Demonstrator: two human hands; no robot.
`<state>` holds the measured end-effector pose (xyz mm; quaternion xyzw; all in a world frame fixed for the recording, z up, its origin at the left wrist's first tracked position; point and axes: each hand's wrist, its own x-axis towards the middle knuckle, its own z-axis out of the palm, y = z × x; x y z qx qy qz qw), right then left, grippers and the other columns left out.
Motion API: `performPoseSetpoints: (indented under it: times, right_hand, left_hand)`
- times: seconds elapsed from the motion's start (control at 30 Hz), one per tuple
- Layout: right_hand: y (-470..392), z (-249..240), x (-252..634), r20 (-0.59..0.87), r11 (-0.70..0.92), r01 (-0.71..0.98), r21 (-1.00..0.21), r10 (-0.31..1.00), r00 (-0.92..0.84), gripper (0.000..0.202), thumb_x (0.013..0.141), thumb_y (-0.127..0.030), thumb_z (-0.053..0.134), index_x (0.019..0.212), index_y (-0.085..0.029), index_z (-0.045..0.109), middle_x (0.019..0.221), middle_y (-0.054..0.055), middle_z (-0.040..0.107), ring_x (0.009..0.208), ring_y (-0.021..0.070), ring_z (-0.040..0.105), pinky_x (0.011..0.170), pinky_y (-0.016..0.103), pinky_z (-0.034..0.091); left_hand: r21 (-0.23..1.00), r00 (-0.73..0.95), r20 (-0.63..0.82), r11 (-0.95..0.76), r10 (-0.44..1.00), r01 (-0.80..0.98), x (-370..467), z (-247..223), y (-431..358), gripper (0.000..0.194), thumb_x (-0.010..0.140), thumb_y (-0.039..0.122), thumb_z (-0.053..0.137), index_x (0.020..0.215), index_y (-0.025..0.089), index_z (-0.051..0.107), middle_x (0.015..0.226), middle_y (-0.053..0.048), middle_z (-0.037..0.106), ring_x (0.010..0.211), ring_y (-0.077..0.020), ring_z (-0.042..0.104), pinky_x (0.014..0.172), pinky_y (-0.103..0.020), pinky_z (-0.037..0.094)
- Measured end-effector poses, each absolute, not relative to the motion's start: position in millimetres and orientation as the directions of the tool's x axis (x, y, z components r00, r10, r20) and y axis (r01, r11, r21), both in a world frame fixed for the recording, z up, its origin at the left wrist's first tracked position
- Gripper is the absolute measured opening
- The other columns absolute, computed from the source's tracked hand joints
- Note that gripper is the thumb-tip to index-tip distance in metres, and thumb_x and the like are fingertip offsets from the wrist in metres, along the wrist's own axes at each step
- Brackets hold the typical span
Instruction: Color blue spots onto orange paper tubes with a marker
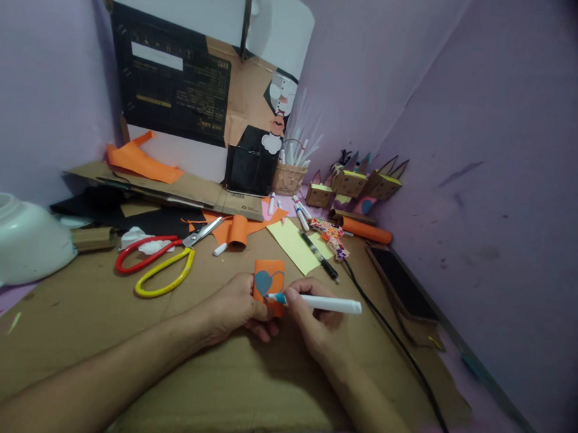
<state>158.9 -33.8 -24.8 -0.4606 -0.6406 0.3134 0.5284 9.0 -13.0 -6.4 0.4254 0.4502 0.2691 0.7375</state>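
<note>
Presently | left hand [237, 307]: orange card [273, 282] pinched between thumb and fingers | right hand [319, 323]: fingers gripping white marker [333, 304]

Nothing legible from here. Gold print [201, 101] on black panel [154, 121] of cardboard box [251, 90]: too small, blurred. Flat cardboard [194, 188], small mark [244, 207]: same.

The left hand [240, 307] hides the lower-left part of the small rectangular orange piece [269, 283]. The left edge crops a glossy white rounded vessel [33, 243]; tiny lettering on the black printed cardboard panel [180, 87] is unreadable.
</note>
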Motion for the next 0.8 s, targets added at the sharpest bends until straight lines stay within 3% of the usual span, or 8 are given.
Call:
performPoseSetpoints:
  times: [0.37, 0.8]
  right_hand:
    - [-33.0, -23.6, 159.7, 0.389, 0.388, 0.292, -0.874, 0.920, -0.057, 0.019, 0.084, -0.029, 0.057, 0.070, -0.018, 0.063, 0.054, -0.001, 0.061, 0.048, 0.0106, 0.053, 0.044, 0.020, 0.037]
    - [-32.3, -22.7, 159.4, 0.363, 0.325, 0.310, -0.893, 0.929, 0.073, 0.021, 0.082, -0.034, 0.057, 0.070, -0.017, 0.061, 0.051, -0.003, 0.054, 0.043, 0.0090, 0.046, 0.038, 0.019, 0.031]
  left_hand:
    - [0.868, 0.444, -0.445, 0.497, 0.778, 0.001, 9.6, -4.2, -13.6, 0.025, 0.050, 0.010, 0.062, 0.075, 0.013, 0.057, 0.060, 0.000, 0.062, 0.053, -0.0139, 0.061, 0.047, -0.023, 0.051]
    - [0.872, 0.426, -0.456, 0.489, 0.782, 0.034, 9.7, -5.9, -12.5, 0.021, 0.052, 0.010, 0.061, 0.072, 0.013, 0.057, 0.060, -0.001, 0.062, 0.053, -0.0144, 0.062, 0.046, -0.023, 0.052]
